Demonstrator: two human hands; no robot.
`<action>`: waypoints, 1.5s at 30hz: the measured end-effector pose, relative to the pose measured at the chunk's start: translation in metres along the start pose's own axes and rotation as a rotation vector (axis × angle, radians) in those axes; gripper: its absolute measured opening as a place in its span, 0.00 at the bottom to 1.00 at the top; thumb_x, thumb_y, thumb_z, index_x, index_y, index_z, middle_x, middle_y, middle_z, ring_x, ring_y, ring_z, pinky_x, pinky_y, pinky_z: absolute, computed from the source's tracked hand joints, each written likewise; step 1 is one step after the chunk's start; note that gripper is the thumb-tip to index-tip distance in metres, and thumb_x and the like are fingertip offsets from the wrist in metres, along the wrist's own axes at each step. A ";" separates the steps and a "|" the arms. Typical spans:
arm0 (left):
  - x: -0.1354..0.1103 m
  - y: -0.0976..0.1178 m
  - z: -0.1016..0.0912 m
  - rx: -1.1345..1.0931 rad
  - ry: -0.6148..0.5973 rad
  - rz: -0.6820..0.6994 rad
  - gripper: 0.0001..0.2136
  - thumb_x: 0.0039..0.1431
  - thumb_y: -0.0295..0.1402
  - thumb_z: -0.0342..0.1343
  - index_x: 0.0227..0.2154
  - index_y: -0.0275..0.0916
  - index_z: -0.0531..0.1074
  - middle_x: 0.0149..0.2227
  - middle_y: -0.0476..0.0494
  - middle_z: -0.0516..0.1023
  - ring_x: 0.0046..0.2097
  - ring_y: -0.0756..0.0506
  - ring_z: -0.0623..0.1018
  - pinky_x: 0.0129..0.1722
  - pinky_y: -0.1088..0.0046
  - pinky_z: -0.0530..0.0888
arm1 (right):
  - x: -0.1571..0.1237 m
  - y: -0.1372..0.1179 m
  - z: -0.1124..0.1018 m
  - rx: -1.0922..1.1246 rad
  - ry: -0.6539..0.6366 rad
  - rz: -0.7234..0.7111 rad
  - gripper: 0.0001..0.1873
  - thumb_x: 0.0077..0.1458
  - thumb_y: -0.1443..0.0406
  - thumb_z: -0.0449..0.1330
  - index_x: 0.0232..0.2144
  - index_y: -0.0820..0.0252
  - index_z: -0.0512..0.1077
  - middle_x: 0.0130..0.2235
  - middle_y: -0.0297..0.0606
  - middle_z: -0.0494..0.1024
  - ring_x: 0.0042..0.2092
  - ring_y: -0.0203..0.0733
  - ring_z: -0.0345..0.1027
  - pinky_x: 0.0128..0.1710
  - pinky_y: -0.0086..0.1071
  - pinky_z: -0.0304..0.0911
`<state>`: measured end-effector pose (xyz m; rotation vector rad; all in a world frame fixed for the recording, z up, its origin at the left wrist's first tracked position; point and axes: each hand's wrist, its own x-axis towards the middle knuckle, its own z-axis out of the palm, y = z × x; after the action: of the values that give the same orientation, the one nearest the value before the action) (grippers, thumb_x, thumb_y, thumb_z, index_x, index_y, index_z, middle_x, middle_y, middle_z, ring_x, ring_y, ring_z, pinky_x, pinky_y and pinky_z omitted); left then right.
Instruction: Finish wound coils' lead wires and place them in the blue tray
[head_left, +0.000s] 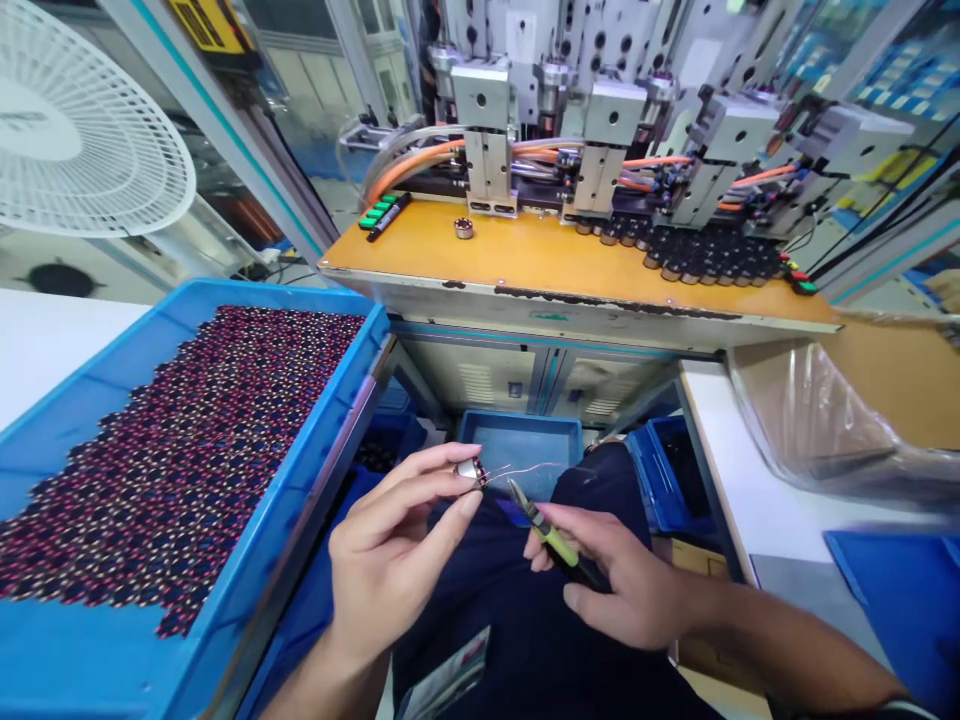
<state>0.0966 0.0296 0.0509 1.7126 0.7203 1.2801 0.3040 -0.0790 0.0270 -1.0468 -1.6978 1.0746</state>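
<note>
Between the thumb and fingers of my left hand (405, 550) is a small round wound motor core (471, 470), silvery on its side. Thin copper wires (525, 470) stick out of it to the right. My right hand (622, 575) is closed around pliers (555, 540) with green and black handles. The jaws of the pliers point up and left, just below the loose wires. Whether the jaws touch a wire I cannot tell. Both hands are above my lap.
A blue tray (180, 600) packed with rows of similar cores stands at my left. Ahead, a machine (487, 130) rises over an orange worktop (420, 240) bearing one core (463, 228) and a cluster of dark cores (697, 255). A blue bin (517, 425) sits below; a fan (90, 120) stands upper left.
</note>
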 end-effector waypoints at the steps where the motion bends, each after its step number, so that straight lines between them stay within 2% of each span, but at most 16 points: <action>1: -0.001 0.000 0.001 -0.001 -0.003 0.002 0.15 0.54 0.16 0.63 0.39 0.44 0.80 0.46 0.46 0.83 0.49 0.46 0.82 0.46 0.72 0.81 | 0.002 0.000 0.000 0.017 -0.001 -0.014 0.43 0.52 0.76 0.56 0.68 0.55 0.52 0.49 0.43 0.76 0.47 0.38 0.73 0.51 0.38 0.71; 5: -0.004 0.002 0.001 0.005 -0.009 0.012 0.16 0.55 0.16 0.62 0.40 0.44 0.80 0.47 0.47 0.82 0.48 0.48 0.82 0.45 0.74 0.81 | 0.008 0.000 -0.001 0.042 -0.008 -0.040 0.42 0.50 0.75 0.56 0.68 0.57 0.55 0.49 0.43 0.76 0.47 0.40 0.73 0.50 0.39 0.71; 12: -0.005 0.003 -0.003 0.003 -0.013 0.009 0.16 0.55 0.15 0.62 0.40 0.44 0.80 0.47 0.47 0.82 0.50 0.47 0.81 0.48 0.72 0.81 | 0.014 -0.001 0.004 0.036 0.030 -0.072 0.40 0.50 0.76 0.54 0.66 0.58 0.58 0.42 0.39 0.75 0.39 0.35 0.71 0.43 0.33 0.72; 25: -0.005 0.003 -0.003 0.002 -0.025 0.007 0.16 0.55 0.15 0.62 0.40 0.43 0.80 0.48 0.47 0.82 0.48 0.48 0.81 0.47 0.73 0.81 | 0.016 -0.007 0.004 -0.022 0.041 -0.032 0.35 0.51 0.77 0.55 0.63 0.61 0.64 0.35 0.34 0.74 0.34 0.32 0.67 0.38 0.28 0.67; 27: -0.005 0.002 -0.003 0.004 -0.031 0.014 0.16 0.55 0.15 0.61 0.40 0.42 0.79 0.47 0.47 0.82 0.48 0.48 0.81 0.47 0.74 0.81 | 0.017 -0.007 0.005 -0.031 0.047 -0.005 0.34 0.51 0.77 0.54 0.61 0.62 0.66 0.34 0.33 0.73 0.33 0.32 0.65 0.38 0.28 0.66; 30: -0.004 0.000 -0.004 0.010 -0.057 0.036 0.15 0.55 0.14 0.61 0.40 0.40 0.79 0.47 0.45 0.81 0.48 0.48 0.81 0.46 0.74 0.81 | 0.017 -0.007 0.004 0.008 0.062 0.113 0.32 0.51 0.76 0.55 0.60 0.62 0.67 0.33 0.33 0.71 0.32 0.31 0.63 0.35 0.27 0.65; 33: -0.004 -0.004 -0.005 0.020 -0.084 0.133 0.15 0.55 0.13 0.60 0.39 0.38 0.77 0.48 0.43 0.78 0.50 0.47 0.80 0.48 0.72 0.80 | 0.016 -0.007 0.001 0.059 0.085 0.192 0.32 0.51 0.75 0.55 0.60 0.62 0.67 0.35 0.34 0.72 0.31 0.31 0.63 0.34 0.27 0.64; 37: -0.006 -0.009 -0.005 -0.094 -0.071 0.217 0.23 0.49 0.08 0.60 0.44 0.40 0.70 0.52 0.43 0.73 0.48 0.46 0.82 0.48 0.68 0.82 | 0.012 -0.014 -0.005 0.079 0.052 0.184 0.35 0.50 0.77 0.55 0.61 0.59 0.66 0.37 0.36 0.73 0.33 0.31 0.65 0.35 0.28 0.67; 40: -0.007 -0.010 -0.003 -0.175 -0.069 0.208 0.30 0.46 0.06 0.60 0.47 0.42 0.64 0.48 0.44 0.76 0.49 0.44 0.82 0.49 0.65 0.82 | 0.007 -0.020 -0.007 0.092 0.043 0.103 0.39 0.49 0.77 0.54 0.64 0.58 0.62 0.42 0.39 0.74 0.38 0.34 0.70 0.41 0.31 0.70; 42: -0.008 -0.009 -0.001 -0.172 -0.059 0.208 0.31 0.45 0.05 0.60 0.48 0.42 0.63 0.46 0.45 0.79 0.49 0.44 0.82 0.51 0.64 0.81 | 0.004 -0.022 -0.007 0.067 0.032 0.067 0.40 0.49 0.76 0.54 0.65 0.58 0.61 0.45 0.42 0.75 0.43 0.37 0.72 0.47 0.34 0.71; 45: -0.009 -0.008 0.000 -0.162 -0.041 0.210 0.32 0.45 0.05 0.61 0.49 0.41 0.64 0.47 0.45 0.80 0.49 0.44 0.82 0.51 0.65 0.81 | 0.003 -0.024 -0.008 0.030 -0.001 0.047 0.42 0.49 0.78 0.54 0.67 0.55 0.58 0.46 0.42 0.76 0.47 0.39 0.73 0.50 0.36 0.70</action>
<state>0.0939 0.0258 0.0393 1.7095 0.4091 1.4013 0.3058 -0.0809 0.0527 -1.0720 -1.6604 1.1270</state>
